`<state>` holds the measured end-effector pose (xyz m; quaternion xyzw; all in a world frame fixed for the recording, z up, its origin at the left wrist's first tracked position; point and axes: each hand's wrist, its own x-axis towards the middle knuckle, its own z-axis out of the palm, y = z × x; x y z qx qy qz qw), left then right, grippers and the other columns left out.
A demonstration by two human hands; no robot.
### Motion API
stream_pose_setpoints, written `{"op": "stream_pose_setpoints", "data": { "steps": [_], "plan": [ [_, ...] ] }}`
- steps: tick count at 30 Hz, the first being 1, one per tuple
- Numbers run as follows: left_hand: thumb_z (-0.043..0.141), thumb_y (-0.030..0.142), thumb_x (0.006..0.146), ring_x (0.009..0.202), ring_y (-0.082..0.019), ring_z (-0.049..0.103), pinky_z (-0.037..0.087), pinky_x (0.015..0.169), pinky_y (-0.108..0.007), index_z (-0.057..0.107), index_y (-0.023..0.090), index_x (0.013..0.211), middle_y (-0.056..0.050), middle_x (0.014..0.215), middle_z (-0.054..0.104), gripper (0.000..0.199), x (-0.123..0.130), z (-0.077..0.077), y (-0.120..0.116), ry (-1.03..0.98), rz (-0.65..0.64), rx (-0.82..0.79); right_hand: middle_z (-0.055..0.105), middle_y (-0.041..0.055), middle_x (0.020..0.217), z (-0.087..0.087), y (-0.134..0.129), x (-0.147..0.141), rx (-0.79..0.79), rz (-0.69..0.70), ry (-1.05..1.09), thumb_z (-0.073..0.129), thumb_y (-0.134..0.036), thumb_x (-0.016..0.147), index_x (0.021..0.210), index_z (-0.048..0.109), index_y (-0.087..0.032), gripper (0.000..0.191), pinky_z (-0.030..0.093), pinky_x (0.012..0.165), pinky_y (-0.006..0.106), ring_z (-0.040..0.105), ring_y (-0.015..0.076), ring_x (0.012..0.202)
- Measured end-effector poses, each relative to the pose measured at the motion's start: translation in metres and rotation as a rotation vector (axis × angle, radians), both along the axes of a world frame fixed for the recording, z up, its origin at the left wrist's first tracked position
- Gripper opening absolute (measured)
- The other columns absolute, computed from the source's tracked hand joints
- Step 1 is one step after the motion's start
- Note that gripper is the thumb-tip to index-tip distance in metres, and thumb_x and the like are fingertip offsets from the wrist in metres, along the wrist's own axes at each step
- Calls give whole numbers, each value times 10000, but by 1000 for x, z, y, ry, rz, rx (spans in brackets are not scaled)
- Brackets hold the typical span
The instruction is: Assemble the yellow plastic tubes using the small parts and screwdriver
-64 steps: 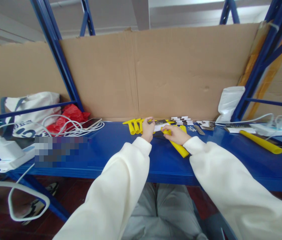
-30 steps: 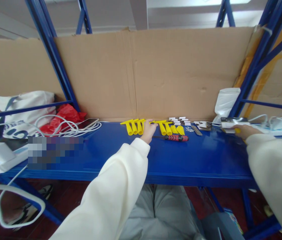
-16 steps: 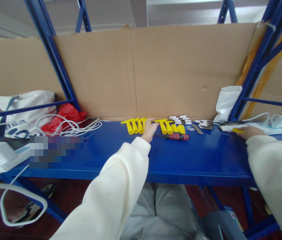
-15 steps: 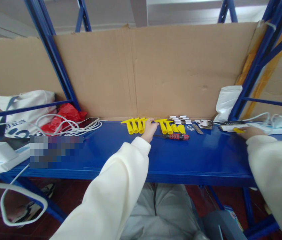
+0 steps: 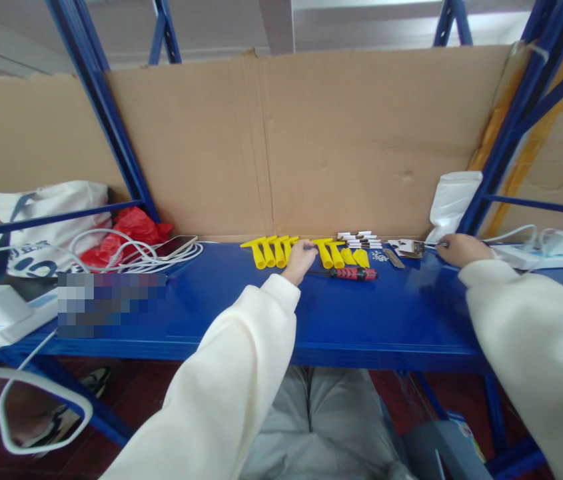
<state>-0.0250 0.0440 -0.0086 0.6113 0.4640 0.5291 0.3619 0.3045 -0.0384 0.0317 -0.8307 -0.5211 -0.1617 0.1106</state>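
Note:
Several yellow T-shaped pieces [image 5: 268, 253] stand in a row at the back of the blue shelf. My left hand [image 5: 301, 260] is closed at this row, its fingertips pinched near the pieces; what they hold is too small to make out. To the right are flat yellow pieces [image 5: 361, 258], black-and-white sticks [image 5: 364, 241], small metal bits [image 5: 379, 256] and a grey blade [image 5: 394, 258]. A red-and-black screwdriver [image 5: 354, 274] lies in front. My right hand [image 5: 464, 251] is closed beside a small card packet [image 5: 408, 249], fingertips on something dark that I cannot make out.
A white pouch [image 5: 454, 203] leans by the right post. Chargers on a power strip [image 5: 526, 257] are at the far right. White cables [image 5: 161, 257], a red bag [image 5: 138, 230] and a cloth bag [image 5: 56, 207] lie left. Cardboard [image 5: 341, 147] closes the back.
My right hand has moved left, from the far right towards the card packet, and the yellow piece at its fingers no longer shows. My left hand has shifted only slightly.

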Motion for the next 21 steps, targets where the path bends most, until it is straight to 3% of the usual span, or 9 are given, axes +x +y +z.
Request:
{"op": "stream_pose_setpoints", "data": {
  "steps": [4, 9, 14, 18, 21],
  "plan": [
    [595, 26, 694, 1033, -244, 624, 426, 1025, -382, 640, 179, 698, -87, 935, 700, 160, 1, -5, -1, 279, 8, 150, 711, 193, 1122, 20, 6, -66, -54, 110, 53, 477, -298, 916, 1113, 732, -141, 359, 504, 803, 339, 675, 295, 1044],
    [662, 111, 717, 1065, -283, 618, 411, 1047, -438, 706, 218, 692, -75, 944, 721, 118, 2, -11, -7, 488, -36, 260, 753, 111, 1021, 26, 25, -116, 88, 345, 94, 518, -296, 878, 1048, 762, -194, 315, 515, 821, 296, 699, 249, 980],
    [691, 224, 755, 1129, -311, 578, 354, 1083, -500, 746, 244, 710, -72, 1009, 721, 74, 5, -10, -13, 575, -105, 271, 756, 106, 1015, 14, 39, -138, 176, 441, 159, 487, -272, 888, 1012, 762, -177, 316, 510, 817, 273, 699, 230, 968],
    [702, 247, 752, 1183, -288, 547, 299, 1135, -479, 745, 252, 697, -62, 1085, 713, 70, 7, -11, -10, 506, -112, 323, 762, 102, 961, -5, 43, -138, 159, 438, 105, 490, -261, 882, 928, 759, -186, 283, 511, 774, 269, 708, 223, 902],
    [710, 284, 751, 1236, -293, 518, 256, 1159, -488, 753, 263, 723, -57, 1154, 700, 56, 7, -12, -8, 524, -155, 301, 765, 84, 938, -15, 46, -134, 106, 509, 89, 517, -244, 867, 862, 754, -192, 242, 512, 784, 263, 707, 213, 897]
  ]
}}
